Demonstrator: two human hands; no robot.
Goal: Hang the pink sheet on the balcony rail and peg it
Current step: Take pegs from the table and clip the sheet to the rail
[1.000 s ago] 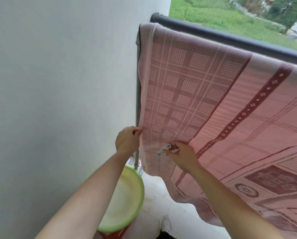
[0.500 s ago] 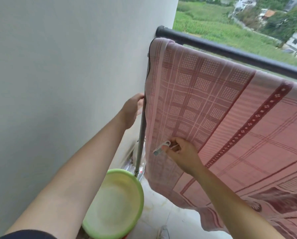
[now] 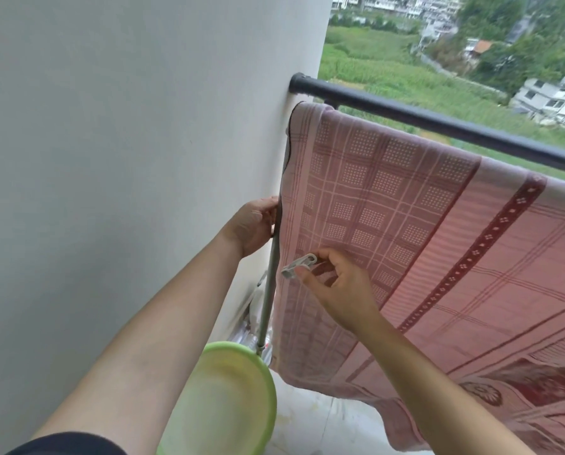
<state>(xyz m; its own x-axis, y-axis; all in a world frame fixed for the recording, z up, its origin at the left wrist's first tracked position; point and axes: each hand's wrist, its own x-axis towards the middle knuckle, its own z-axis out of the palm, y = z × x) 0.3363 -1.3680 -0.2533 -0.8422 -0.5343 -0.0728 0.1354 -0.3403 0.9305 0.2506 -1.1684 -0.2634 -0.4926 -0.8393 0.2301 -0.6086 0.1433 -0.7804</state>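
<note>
Balcony corner, white wall meeting the dark balcony rail: left hand is closed round the pink sheet at its wall-side edge, beside a grey upright pole; right hand pinches a white peg just in front of the cloth. Sheet already hangs draped over the rail near its wall end. Judged soft, limp and light, liable to slide, so best gripped at the hem and pegged at the rail.

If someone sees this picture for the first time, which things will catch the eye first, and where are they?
The big pink sheet fills the right half, draped over the dark balcony rail that runs from the white wall. At the centre, the right hand holds a pale peg before the sheet's left edge, which the left hand grips. A green basin sits at the bottom.
</note>
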